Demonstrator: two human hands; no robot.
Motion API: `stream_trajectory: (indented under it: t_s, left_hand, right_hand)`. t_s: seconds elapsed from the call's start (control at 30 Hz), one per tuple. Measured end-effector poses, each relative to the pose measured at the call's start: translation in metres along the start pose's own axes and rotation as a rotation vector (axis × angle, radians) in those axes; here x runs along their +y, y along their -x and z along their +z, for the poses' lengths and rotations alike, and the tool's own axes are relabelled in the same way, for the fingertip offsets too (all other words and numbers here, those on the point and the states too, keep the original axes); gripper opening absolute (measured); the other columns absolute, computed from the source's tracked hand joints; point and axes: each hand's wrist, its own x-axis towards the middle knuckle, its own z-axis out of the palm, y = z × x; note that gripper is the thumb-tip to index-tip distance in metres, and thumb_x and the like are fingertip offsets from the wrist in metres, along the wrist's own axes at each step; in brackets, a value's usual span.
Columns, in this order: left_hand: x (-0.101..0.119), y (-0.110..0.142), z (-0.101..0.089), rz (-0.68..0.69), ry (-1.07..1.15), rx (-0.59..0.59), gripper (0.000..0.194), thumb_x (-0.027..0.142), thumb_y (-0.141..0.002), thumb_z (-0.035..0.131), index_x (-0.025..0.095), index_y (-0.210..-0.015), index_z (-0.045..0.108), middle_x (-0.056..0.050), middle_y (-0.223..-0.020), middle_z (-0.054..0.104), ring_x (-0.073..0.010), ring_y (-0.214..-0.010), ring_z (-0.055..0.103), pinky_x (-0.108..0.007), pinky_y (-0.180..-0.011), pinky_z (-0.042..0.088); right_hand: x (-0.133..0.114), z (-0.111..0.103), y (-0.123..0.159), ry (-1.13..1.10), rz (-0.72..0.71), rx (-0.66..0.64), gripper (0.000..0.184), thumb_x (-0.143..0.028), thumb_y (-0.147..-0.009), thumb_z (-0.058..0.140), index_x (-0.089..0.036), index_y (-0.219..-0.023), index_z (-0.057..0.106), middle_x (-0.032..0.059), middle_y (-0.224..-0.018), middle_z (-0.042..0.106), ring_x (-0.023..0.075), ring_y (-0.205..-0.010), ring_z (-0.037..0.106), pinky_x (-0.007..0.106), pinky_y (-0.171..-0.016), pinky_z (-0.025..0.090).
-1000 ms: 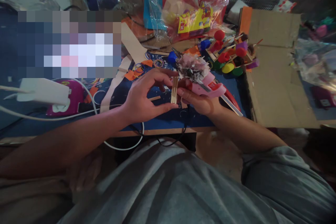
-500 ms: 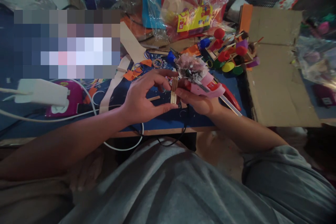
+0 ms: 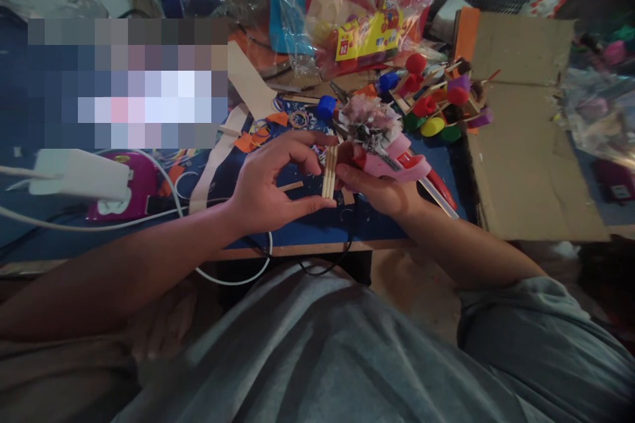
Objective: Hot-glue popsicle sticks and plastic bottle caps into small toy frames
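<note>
Held upright in front of me is a small stack of pale wooden sticks [image 3: 329, 175]. My left hand [image 3: 270, 182] spans it from end to end, index finger on top and thumb underneath. My right hand [image 3: 381, 188] is closed at the stack's right side, its thumb against the edge; its other fingers are mostly hidden. Just beyond the right hand is a pink and red tool [image 3: 404, 165], perhaps a glue gun, with a matted grey-white clump [image 3: 370, 120] at its front. A translucent rod [image 3: 439, 198] and a red handle [image 3: 440, 186] stick out beside it.
Bottle caps on wooden stick frames [image 3: 431, 102] crowd the back right, beside flattened cardboard [image 3: 526, 158]. A magenta power socket [image 3: 122, 195] with a white charger [image 3: 77, 173] stands left. Cables loop over the table's front edge. Scraps and rubber bands [image 3: 260, 129] lie behind my hands.
The wooden sticks have turned so that their faces show more plainly. My right thumb, the pink tool and the matted clump have shifted slightly right. My left hand has hardly moved.
</note>
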Motion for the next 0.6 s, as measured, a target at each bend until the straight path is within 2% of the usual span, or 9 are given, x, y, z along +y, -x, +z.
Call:
stream_trajectory:
  t_s: [0.1, 0.2, 0.27, 0.33, 0.43, 0.53, 0.6]
  left_hand:
    - [-0.0007, -0.0009, 0.0004, 0.024, -0.010, 0.021, 0.055, 0.063, -0.083, 0.110, 0.026, -0.106, 0.077, -0.014, -0.141, 0.088, -0.0314, -0.124, 0.089, -0.043, -0.094, 0.075]
    - [-0.0020, -0.0010, 0.0009, 0.024, -0.003, 0.036, 0.057, 0.065, -0.077, 0.111, 0.026, -0.102, 0.078, -0.013, -0.137, 0.090, -0.0320, -0.120, 0.090, -0.046, -0.099, 0.076]
    - [-0.0032, -0.0003, 0.0011, 0.012, 0.004, 0.040, 0.061, 0.070, -0.075, 0.111, 0.026, -0.102, 0.077, -0.013, -0.134, 0.090, -0.0330, -0.119, 0.091, -0.047, -0.100, 0.077]
    - [-0.0045, 0.0008, 0.0013, -0.002, 0.002, 0.042, 0.065, 0.076, -0.075, 0.108, 0.027, -0.105, 0.076, -0.013, -0.134, 0.090, -0.0334, -0.121, 0.090, -0.047, -0.097, 0.076]
    - [-0.0058, 0.0022, 0.0020, -0.016, -0.032, 0.032, 0.072, 0.085, -0.074, 0.103, 0.028, -0.110, 0.076, -0.013, -0.134, 0.090, -0.0337, -0.123, 0.089, -0.048, -0.094, 0.074]
    - [-0.0059, 0.0025, 0.0039, 0.010, -0.035, 0.034, 0.071, 0.082, -0.075, 0.105, 0.029, -0.112, 0.077, -0.013, -0.134, 0.090, -0.0338, -0.124, 0.088, -0.050, -0.098, 0.073]
    - [-0.0056, 0.0022, 0.0056, 0.037, -0.017, 0.039, 0.065, 0.074, -0.077, 0.108, 0.028, -0.111, 0.077, -0.013, -0.135, 0.090, -0.0331, -0.123, 0.088, -0.050, -0.100, 0.073]
  right_hand:
    - [0.0035, 0.0014, 0.0006, -0.070, -0.005, 0.038, 0.060, -0.071, -0.079, 0.106, -0.028, -0.095, 0.067, 0.0013, -0.099, 0.077, 0.0174, -0.071, 0.073, 0.039, -0.071, 0.069]
    - [0.0082, -0.0003, 0.0005, -0.084, 0.004, 0.024, 0.060, -0.074, -0.082, 0.104, -0.027, -0.093, 0.069, 0.0022, -0.103, 0.077, 0.0171, -0.073, 0.073, 0.039, -0.073, 0.069]
    - [0.0102, -0.0028, 0.0001, -0.056, 0.014, -0.039, 0.057, -0.075, -0.085, 0.102, -0.027, -0.095, 0.073, 0.0014, -0.097, 0.076, 0.0172, -0.072, 0.072, 0.037, -0.068, 0.066]
    - [0.0104, -0.0050, 0.0001, -0.047, 0.031, -0.088, 0.057, -0.077, -0.089, 0.098, -0.027, -0.096, 0.073, -0.0007, -0.086, 0.073, 0.0161, -0.065, 0.068, 0.032, -0.057, 0.058]
    - [0.0083, -0.0061, 0.0006, -0.140, 0.068, -0.089, 0.063, -0.078, -0.084, 0.102, -0.027, -0.094, 0.065, -0.0030, -0.081, 0.072, 0.0129, -0.059, 0.063, 0.027, -0.049, 0.049]
    - [0.0073, -0.0057, 0.0007, -0.224, 0.085, -0.080, 0.069, -0.074, -0.078, 0.107, -0.026, -0.092, 0.059, -0.0025, -0.088, 0.077, 0.0115, -0.062, 0.065, 0.024, -0.049, 0.050]
    - [0.0083, -0.0059, 0.0004, -0.220, 0.091, -0.091, 0.067, -0.074, -0.081, 0.105, -0.026, -0.091, 0.060, -0.0017, -0.089, 0.078, 0.0116, -0.063, 0.066, 0.024, -0.050, 0.051]
